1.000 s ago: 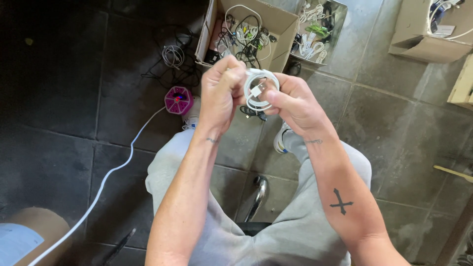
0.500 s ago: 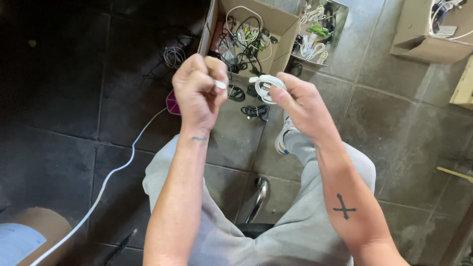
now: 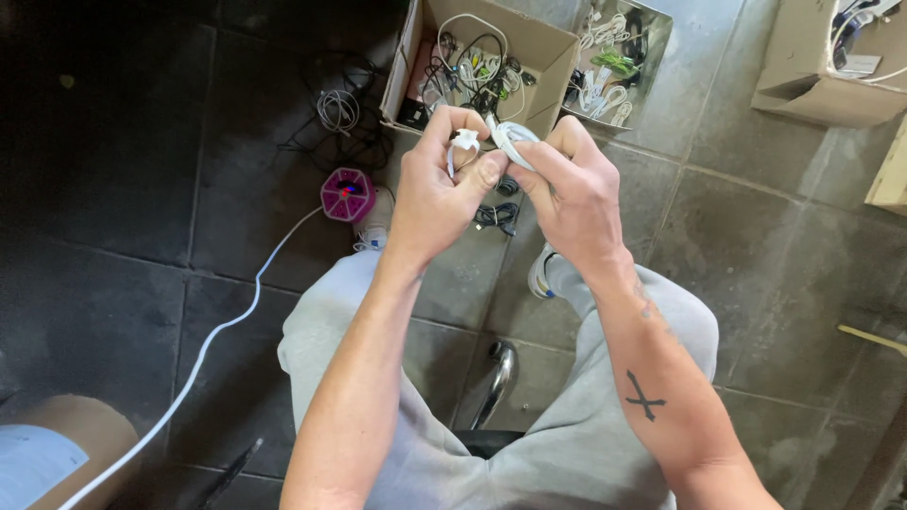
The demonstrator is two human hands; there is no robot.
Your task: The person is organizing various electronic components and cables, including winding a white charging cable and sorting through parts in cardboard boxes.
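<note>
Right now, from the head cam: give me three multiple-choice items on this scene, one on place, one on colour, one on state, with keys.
1. Where is the hexagonal power hub?
A. On the floor, left of the person's left hand
B. Inside a cardboard box
C. On the person's lap

2. What colour is the coiled cable between the hands?
A. Black
B. White
C. Green

3. How is the coiled cable held?
A. Lying loose on the floor
B. Hanging from one hand only
C. Pinched by both hands

Key: 1 A, the pink hub sits on the dark tiles with a white cord running from it. 2 B, the coil and its plug end show white. 3 C, the left hand grips the plug end while the right hand grips the coil.
</note>
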